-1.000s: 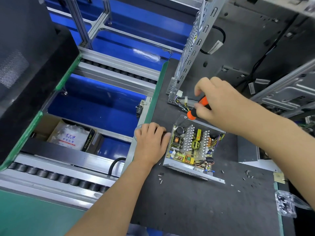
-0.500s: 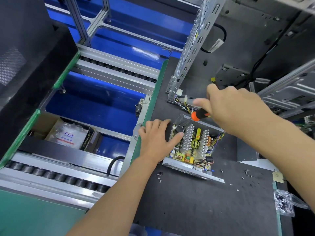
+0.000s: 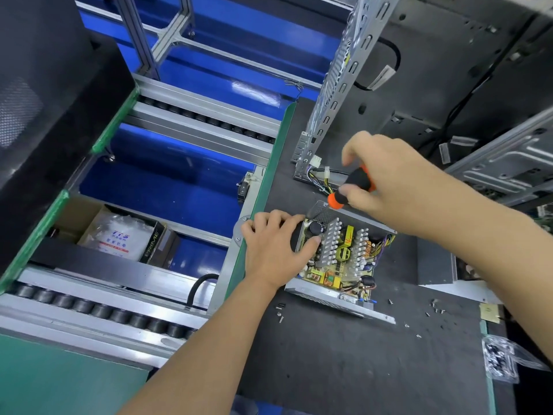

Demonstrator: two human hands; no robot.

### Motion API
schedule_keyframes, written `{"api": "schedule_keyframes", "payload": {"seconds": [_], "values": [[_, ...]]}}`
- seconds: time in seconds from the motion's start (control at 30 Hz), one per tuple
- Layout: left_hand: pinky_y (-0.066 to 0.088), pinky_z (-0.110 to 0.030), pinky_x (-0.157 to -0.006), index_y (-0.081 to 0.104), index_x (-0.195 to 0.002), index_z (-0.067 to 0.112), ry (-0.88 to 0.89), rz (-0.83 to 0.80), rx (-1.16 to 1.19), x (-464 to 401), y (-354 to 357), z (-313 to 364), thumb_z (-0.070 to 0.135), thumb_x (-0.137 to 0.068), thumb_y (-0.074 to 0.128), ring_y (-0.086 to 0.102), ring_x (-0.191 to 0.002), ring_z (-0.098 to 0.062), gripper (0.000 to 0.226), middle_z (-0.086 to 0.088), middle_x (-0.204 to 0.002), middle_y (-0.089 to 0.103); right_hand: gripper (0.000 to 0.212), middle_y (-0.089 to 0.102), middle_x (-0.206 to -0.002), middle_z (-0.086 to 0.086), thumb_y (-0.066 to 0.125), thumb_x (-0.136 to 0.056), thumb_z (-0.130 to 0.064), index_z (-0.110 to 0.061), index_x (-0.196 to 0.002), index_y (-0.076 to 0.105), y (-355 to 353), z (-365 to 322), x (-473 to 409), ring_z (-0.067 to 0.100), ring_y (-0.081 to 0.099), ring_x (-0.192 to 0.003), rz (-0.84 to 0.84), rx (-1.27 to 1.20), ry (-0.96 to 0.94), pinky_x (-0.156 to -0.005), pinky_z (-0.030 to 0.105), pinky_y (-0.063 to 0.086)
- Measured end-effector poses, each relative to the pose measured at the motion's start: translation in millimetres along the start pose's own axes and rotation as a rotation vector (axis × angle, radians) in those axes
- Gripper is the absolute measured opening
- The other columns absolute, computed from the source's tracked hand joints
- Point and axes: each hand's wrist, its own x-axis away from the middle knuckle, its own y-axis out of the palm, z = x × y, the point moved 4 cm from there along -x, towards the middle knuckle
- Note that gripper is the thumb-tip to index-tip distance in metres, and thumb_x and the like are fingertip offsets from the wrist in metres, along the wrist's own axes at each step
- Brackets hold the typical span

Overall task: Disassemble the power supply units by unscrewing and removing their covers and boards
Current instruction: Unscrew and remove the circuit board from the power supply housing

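Left hand [image 3: 273,250] lies spread flat on the near-left corner of the open power supply unit [image 3: 338,259], thumb resting on the board [image 3: 335,253] by the black capacitor. Right hand [image 3: 386,187] grips the orange-black screwdriver [image 3: 354,187], fingers curled round the handle, its tip end at the unit's far-left corner. Unit sits cover-off on the black mat [image 3: 344,360], just beside the mat's green left edge. Perforated rail [image 3: 335,94] rises close behind it. Loose screws [image 3: 279,313] lie scattered near the front rim and to the right. Open mat in front; conveyor rollers [image 3: 98,310] run past the left edge.
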Motion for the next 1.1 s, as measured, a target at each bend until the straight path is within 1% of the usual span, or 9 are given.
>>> {"api": "schedule_keyframes", "payload": {"seconds": [0.07, 0.17, 0.33, 0.43, 0.57, 0.73, 0.83, 0.93, 1.1], "values": [[0.026, -0.039, -0.084, 0.068, -0.118, 0.036, 0.005, 0.002, -0.008, -0.6, -0.3, 0.3, 0.071, -0.084, 0.048, 0.044, -0.098, -0.018, 0.052, 0.011, -0.106, 0.057, 0.038, 0.05, -0.093, -0.001, 0.061, -0.083, -0.051, -0.027, -0.103, 0.041, 0.5, 1.6, 1.0, 0.028, 0.049, -0.089, -0.064, -0.116, 0.064, -0.076, 0.038, 0.039], [0.026, -0.039, -0.084, 0.068, -0.118, 0.036, 0.004, 0.003, -0.011, -0.4, 0.2, 0.4, 0.071, -0.084, 0.048, 0.044, -0.098, -0.019, 0.052, 0.011, -0.106, 0.057, 0.059, 0.042, -0.072, 0.004, 0.036, -0.083, -0.076, -0.019, -0.095, 0.039, 0.3, 9.9, 3.4, 0.032, 0.046, -0.073, -0.012, 0.313, 0.231, -0.063, 0.039, 0.04], [0.027, -0.039, -0.085, 0.068, -0.118, 0.036, 0.002, 0.006, -0.007, -0.9, 0.5, 0.3, 0.071, -0.084, 0.049, 0.045, -0.099, -0.019, 0.052, 0.011, -0.106, 0.056, 0.032, 0.043, -0.091, 0.0, 0.059, -0.091, -0.041, -0.025, -0.112, 0.041, -0.9, 0.8, 4.4, 0.031, 0.047, -0.089, -0.072, -0.017, 0.058, -0.073, 0.039, 0.038], [0.026, -0.039, -0.085, 0.067, -0.119, 0.035, 0.008, 0.005, -0.01, -0.8, 1.1, -0.1, 0.07, -0.084, 0.051, 0.044, -0.099, -0.019, 0.052, 0.011, -0.106, 0.056, 0.062, 0.04, -0.073, 0.002, 0.03, -0.081, -0.078, -0.021, -0.104, 0.039, -2.4, 4.3, 3.0, 0.032, 0.048, -0.076, -0.097, 0.33, 0.179, -0.063, 0.038, 0.039], [0.027, -0.039, -0.085, 0.068, -0.119, 0.035, 0.005, 0.014, -0.007, -1.1, 1.3, -0.5, 0.069, -0.084, 0.053, 0.044, -0.099, -0.018, 0.05, 0.011, -0.105, 0.056, 0.034, 0.047, -0.095, 0.003, 0.047, -0.089, -0.046, -0.021, -0.112, 0.045, -0.4, -3.1, 3.6, 0.033, 0.049, -0.09, -0.058, 0.113, 0.023, -0.08, 0.045, 0.045], [0.026, -0.039, -0.084, 0.068, -0.117, 0.035, 0.012, 0.025, -0.005, -0.6, 1.3, -0.3, 0.069, -0.084, 0.052, 0.045, -0.098, -0.019, 0.05, 0.011, -0.104, 0.056, 0.051, 0.044, -0.074, 0.006, 0.022, -0.093, -0.062, -0.016, -0.099, 0.042, -0.5, -4.0, 1.1, 0.037, 0.053, -0.077, -0.022, 0.37, 0.059, -0.065, 0.04, 0.043], [0.026, -0.039, -0.085, 0.068, -0.117, 0.036, 0.008, 0.03, -0.005, -0.5, 0.4, -0.2, 0.069, -0.084, 0.052, 0.046, -0.097, -0.02, 0.05, 0.011, -0.104, 0.056, 0.031, 0.046, -0.094, 0.004, 0.048, -0.088, -0.035, -0.019, -0.114, 0.045, -0.9, -6.7, 1.4, 0.033, 0.046, -0.087, -0.016, 0.128, -0.007, -0.079, 0.045, 0.044], [0.026, -0.039, -0.085, 0.068, -0.117, 0.036, 0.012, 0.026, -0.003, -0.7, 1.6, -0.2, 0.069, -0.084, 0.052, 0.046, -0.098, -0.02, 0.05, 0.011, -0.104, 0.056, 0.033, 0.049, -0.089, 0.008, 0.041, -0.096, -0.049, -0.02, -0.112, 0.044, 0.6, 1.0, 3.1, 0.035, 0.051, -0.081, -0.02, 0.26, 0.056, -0.074, 0.045, 0.048], [0.026, -0.039, -0.084, 0.068, -0.116, 0.036, 0.015, 0.037, 0.003, -0.6, 1.0, -0.2, 0.069, -0.084, 0.053, 0.045, -0.097, -0.019, 0.049, 0.011, -0.103, 0.056, 0.034, 0.042, -0.098, 0.008, 0.056, -0.083, -0.032, -0.015, -0.111, 0.047, 1.4, -0.1, 5.1, 0.032, 0.042, -0.082, 0.045, 0.159, 0.016, -0.077, 0.047, 0.045]]}}
